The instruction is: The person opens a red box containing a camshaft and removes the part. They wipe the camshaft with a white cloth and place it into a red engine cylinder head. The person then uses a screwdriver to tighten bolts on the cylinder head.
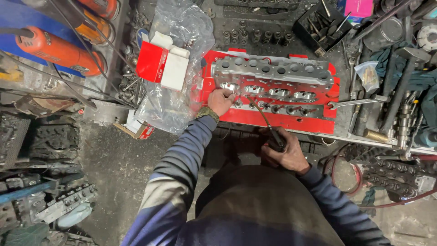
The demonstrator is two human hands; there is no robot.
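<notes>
Bracing your left hand [221, 101], fingers curled on the cylinder head [273, 79] lying on the red sheet [277, 119], you gripped a thin black-handled tool [268, 130] in your closed right hand [284, 152]; tip needed steady, square aim.

Colours and patterns at the engine workbench.
A silver-grey cylinder head [273, 79] lay on a red sheet [282, 119]; the sleeves [186, 155] were blue-and-grey striped, the power tools [57, 51] orange, the carton [163, 63] red and white.
</notes>
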